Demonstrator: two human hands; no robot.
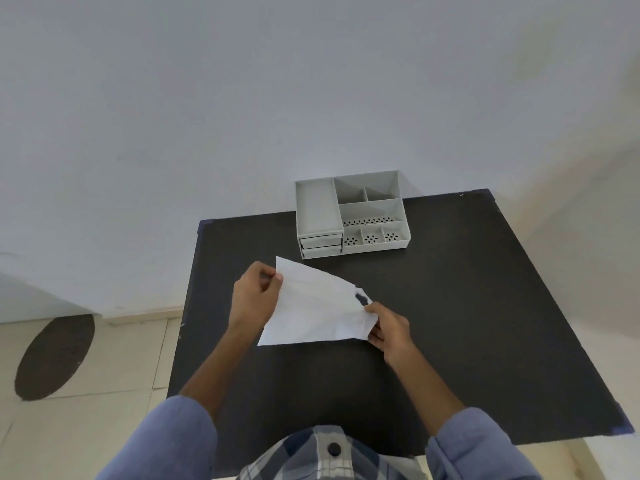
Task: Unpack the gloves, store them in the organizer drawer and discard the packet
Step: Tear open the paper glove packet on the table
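Observation:
A white paper packet [311, 306] is held above the black table [450, 306], tilted, with a torn, ragged edge at its right end. My left hand [254, 294] pinches its upper left edge. My right hand [388, 329] grips the torn right end. The gloves are hidden from view. A grey desk organizer [351, 214] stands at the table's far edge, with open compartments on top and two small drawers [321, 245] at its front left, both pushed in.
The table stands against a pale wall. Tiled floor lies to the left, with a dark oval mat [55, 356] on it. Blue tape marks the table corners [621, 427].

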